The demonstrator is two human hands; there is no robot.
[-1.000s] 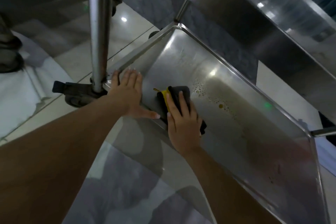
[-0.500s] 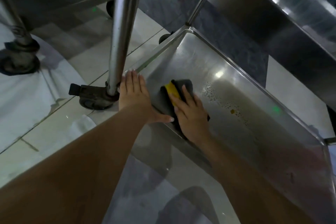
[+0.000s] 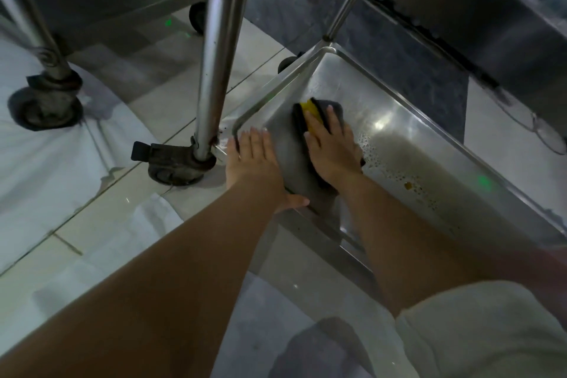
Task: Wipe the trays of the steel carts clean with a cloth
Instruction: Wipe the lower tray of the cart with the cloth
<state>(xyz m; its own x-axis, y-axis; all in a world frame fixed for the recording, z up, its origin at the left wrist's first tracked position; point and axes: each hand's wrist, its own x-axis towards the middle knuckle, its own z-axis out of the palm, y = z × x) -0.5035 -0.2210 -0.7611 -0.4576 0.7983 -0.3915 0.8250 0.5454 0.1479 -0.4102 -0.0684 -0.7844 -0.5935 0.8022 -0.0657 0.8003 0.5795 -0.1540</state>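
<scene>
A low steel cart tray [image 3: 408,120] runs from the centre to the right, with brown liquid stains and droplets on its floor. My right hand [image 3: 333,149] presses flat on a dark grey cloth [image 3: 331,107] with a yellow patch, near the tray's left corner. My left hand [image 3: 254,159] rests flat on the tray's near-left rim, fingers straight and thumb spread along the edge. Most of the cloth is hidden under my right hand.
A steel cart leg [image 3: 214,49] with a braked caster [image 3: 171,163] stands just left of my left hand. Another caster [image 3: 43,104] sits on white sheeting [image 3: 46,159] at far left. An upper steel shelf [image 3: 478,9] overhangs the tray at top right.
My right hand has slid the cloth farther along the tray toward the far corner. My left hand has stayed on the rim. The view has shifted, showing more floor at left.
</scene>
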